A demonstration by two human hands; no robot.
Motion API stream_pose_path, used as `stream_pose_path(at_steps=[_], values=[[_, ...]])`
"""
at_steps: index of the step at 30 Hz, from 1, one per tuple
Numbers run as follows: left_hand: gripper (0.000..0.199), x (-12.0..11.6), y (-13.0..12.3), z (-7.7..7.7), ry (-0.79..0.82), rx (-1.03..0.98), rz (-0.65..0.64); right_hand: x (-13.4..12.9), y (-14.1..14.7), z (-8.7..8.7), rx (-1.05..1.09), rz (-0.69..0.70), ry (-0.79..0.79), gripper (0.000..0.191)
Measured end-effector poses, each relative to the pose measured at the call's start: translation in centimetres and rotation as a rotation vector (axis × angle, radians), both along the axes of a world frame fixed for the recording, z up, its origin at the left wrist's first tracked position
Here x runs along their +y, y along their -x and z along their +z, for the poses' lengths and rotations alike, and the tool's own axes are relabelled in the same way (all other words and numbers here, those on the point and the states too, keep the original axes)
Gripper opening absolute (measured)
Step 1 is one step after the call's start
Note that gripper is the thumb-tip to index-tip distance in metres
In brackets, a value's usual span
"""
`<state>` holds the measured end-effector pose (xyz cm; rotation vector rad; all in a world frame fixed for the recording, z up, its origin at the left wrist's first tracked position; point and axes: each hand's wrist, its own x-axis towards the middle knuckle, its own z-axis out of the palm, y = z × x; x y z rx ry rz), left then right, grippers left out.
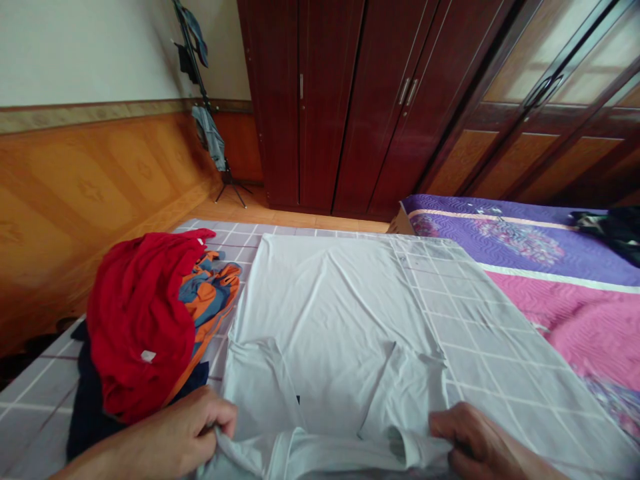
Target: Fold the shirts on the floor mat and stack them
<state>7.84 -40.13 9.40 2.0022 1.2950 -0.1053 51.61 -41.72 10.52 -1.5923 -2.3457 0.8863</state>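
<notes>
A pale grey T-shirt point(340, 300) lies spread on a bed, its hem toward the far edge and its sleeves turned inward over the body. The collar end is nearest to me and lifted a little. My left hand point(200, 427) pinches the cloth at the left shoulder. At the right shoulder my right hand point(470, 437) grips the cloth with curled fingers. The near edge of the shirt sags between both hands and runs out of the frame at the bottom.
On the left sits a pile with a red garment point(143, 320), an orange and blue one point(213, 290) and dark cloth point(85, 400). The checked bedsheet point(480, 333) extends right, beside a purple and pink quilt point(500, 233). Wardrobes point(330, 100) and a coat stand point(200, 80) stand behind.
</notes>
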Motion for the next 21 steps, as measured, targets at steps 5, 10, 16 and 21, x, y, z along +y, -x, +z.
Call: stream_pose_path(at_steps=[5,10,16,21], values=[[0.018,9.2,-0.7,3.8,0.162,-0.250,0.079,9.5,0.8,3.5,0.185,0.078,0.364,0.021],[0.015,21.4,-1.4,4.8,0.190,-0.423,0.210,21.7,1.8,3.7,0.118,-0.144,0.274,0.013],[0.020,31.3,-2.8,0.0,0.047,-0.434,0.374,32.5,2.4,-1.0,-0.040,-0.271,0.022,0.014],[0.029,32.9,-3.3,-4.2,-0.156,-0.407,0.483,35.2,1.4,-4.6,-0.138,-0.293,-0.117,0.035]])
